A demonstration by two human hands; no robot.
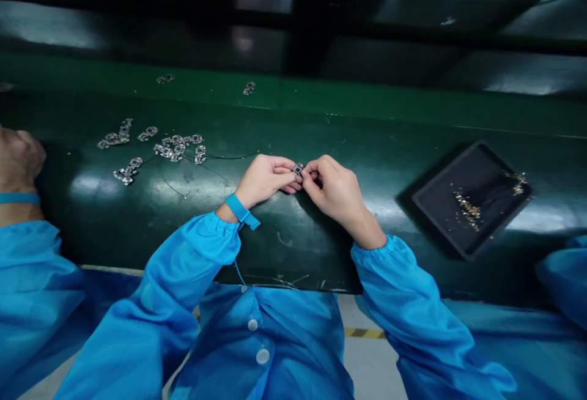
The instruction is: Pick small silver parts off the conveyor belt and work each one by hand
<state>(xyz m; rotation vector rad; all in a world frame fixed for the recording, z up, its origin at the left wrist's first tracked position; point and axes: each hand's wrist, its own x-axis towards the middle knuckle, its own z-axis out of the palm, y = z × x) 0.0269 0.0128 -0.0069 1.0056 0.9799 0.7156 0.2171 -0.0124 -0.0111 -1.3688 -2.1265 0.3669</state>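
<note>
Between my two hands, above the green tabletop point(293, 241), is a small circuit board point(298, 169) with a dark square chip. My left hand point(270, 177) grips its left side between thumb and fingers. A blue band circles that wrist. My right hand point(332, 189) is closed in a pinch at the board's right edge; whether anything tiny is between those fingertips is hidden. To the left of my hands lies a loose cluster of similar small circuit boards point(177, 148), some with thin dark wires trailing from them.
A black tray point(440, 219) with many small gold-coloured pieces stands at the right. Two more board groups lie farther back. At the left edge is a co-worker's hand point(21, 155); a blue sleeve point(566, 277) shows at the right. Dark shelving runs along the back.
</note>
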